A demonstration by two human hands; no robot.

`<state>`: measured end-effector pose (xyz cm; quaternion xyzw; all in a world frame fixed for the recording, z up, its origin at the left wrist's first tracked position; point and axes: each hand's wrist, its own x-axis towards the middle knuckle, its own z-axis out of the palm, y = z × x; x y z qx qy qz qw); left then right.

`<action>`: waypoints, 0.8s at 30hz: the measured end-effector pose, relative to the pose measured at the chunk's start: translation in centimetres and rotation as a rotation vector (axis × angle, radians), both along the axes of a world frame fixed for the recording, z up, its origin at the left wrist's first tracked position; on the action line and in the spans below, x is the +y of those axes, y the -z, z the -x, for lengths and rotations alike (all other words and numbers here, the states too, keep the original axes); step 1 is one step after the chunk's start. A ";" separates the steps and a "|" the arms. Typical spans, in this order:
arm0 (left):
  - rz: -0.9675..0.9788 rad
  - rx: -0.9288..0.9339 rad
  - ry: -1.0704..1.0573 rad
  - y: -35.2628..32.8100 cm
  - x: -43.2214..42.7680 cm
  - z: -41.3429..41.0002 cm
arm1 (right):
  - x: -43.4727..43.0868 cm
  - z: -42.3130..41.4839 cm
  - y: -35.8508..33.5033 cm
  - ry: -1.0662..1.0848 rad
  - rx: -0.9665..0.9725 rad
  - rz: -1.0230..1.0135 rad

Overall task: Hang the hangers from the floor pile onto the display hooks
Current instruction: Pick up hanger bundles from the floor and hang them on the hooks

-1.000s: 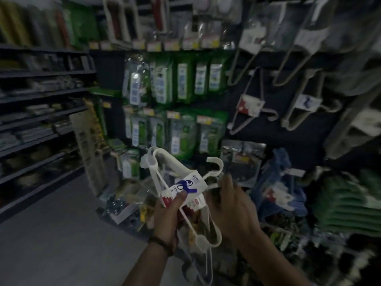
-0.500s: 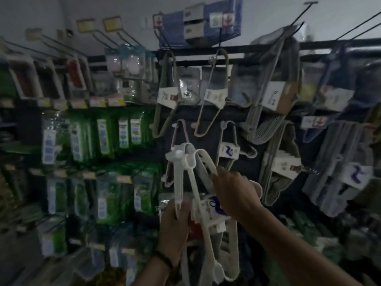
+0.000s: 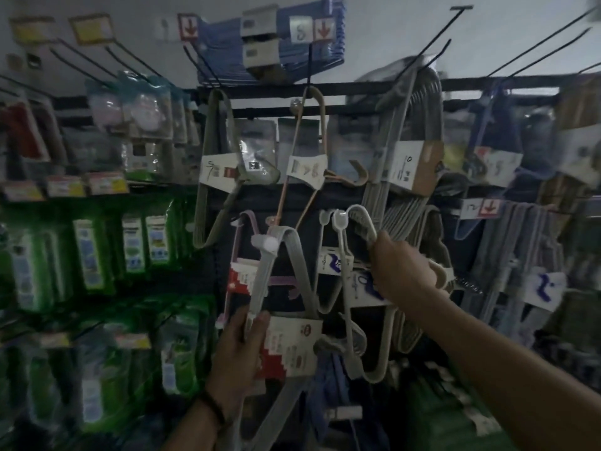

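With right hand (image 3: pixel 401 271) curled round white hanger bundle (image 3: pixel 357 219), left hand (image 3: pixel 239 351) gripping labelled bundle (image 3: pixel 260 281), thread the loop squarely over a display hook (image 3: pixel 432 40).

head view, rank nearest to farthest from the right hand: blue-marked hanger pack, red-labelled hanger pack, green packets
1. blue-marked hanger pack: gripped in the right hand.
2. red-labelled hanger pack: lower left of it, held by the left hand.
3. green packets: far left, on the shelf display.
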<state>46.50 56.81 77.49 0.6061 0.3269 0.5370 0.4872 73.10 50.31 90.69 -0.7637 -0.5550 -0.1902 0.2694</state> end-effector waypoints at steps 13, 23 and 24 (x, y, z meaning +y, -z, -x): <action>-0.027 0.036 0.012 1.7 12.2 9.4 | 14.4 1.0 0.2 0.215 0.084 0.128; -0.089 -0.062 0.016 0.8 11.7 9.5 | 13.1 6.3 -1.5 -0.153 0.002 0.070; -0.082 -0.074 0.024 0.8 11.7 9.3 | 11.8 8.3 -0.9 -0.351 0.070 -0.042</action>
